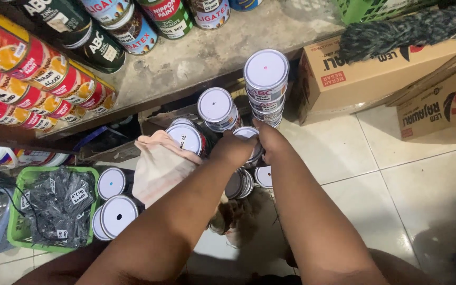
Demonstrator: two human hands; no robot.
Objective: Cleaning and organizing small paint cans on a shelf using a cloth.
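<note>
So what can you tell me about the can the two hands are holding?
The small can is round, with a white lid and what looks like a metal body. It stands upright among other white-lidded cans on the floor. The left hand and right hand grip it from both sides and hide most of it.

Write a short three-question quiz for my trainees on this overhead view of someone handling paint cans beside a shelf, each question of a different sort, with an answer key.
1. True or false: both the left hand and the right hand are on the same white-lidded can.
2. Multiple choice: what stands just behind that can? A) a stack of cans B) a bucket C) a ladder
3. Fill in: the bagged dark items at lower left lie in a ____ plastic basket.

Key
1. True; the hands close on it from either side.
2. A; the stack is topped by a white lid with a pink dot.
3. Green.
</note>
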